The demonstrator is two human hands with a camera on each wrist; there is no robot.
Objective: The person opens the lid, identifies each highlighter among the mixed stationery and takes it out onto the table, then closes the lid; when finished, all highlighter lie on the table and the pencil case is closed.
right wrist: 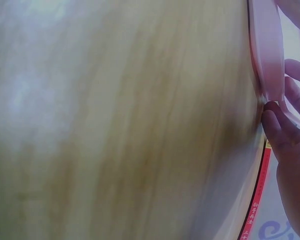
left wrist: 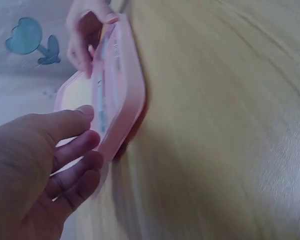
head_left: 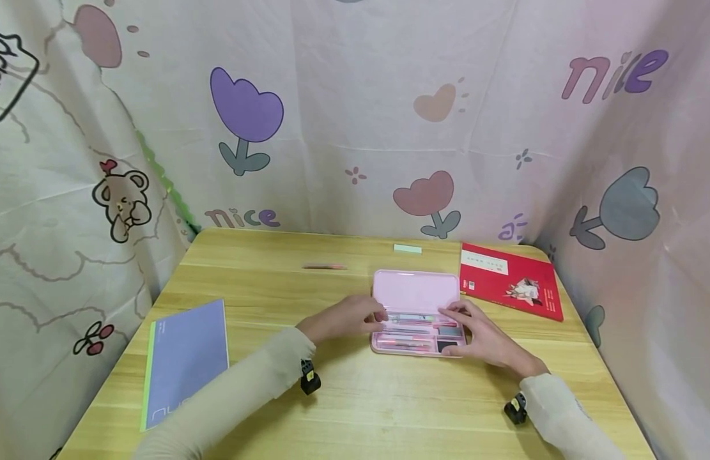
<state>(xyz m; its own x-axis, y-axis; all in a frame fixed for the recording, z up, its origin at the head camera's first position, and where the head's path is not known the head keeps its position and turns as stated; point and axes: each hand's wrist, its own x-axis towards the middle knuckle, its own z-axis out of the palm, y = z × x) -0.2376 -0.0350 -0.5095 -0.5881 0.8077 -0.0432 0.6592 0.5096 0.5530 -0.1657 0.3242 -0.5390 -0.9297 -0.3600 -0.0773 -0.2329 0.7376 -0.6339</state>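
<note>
An opened pink pencil case [head_left: 415, 291] lies on the table with its lid tilted back. Pens [head_left: 403, 345] fill its long compartments, and a dark block [head_left: 447, 345] sits in a small compartment at the front right. My left hand [head_left: 355, 316] is at the case's left end, fingers loosely bent; in the left wrist view, nothing shows between thumb and fingers. Across the case's right end spreads my right hand [head_left: 484, 335], thumb at the front corner and fingers toward the hinge. The right wrist view shows a fingertip [right wrist: 271, 114] touching the case's corner; the other fingers are partly cut off.
A blue-purple notebook [head_left: 188, 364] lies at the left, partly under the left sleeve. Behind the case are a thin reddish pen [head_left: 324, 266] and a pale green strip [head_left: 408, 249]. A red book [head_left: 512, 281] lies at the right rear. Printed curtains [head_left: 343, 128] surround the table.
</note>
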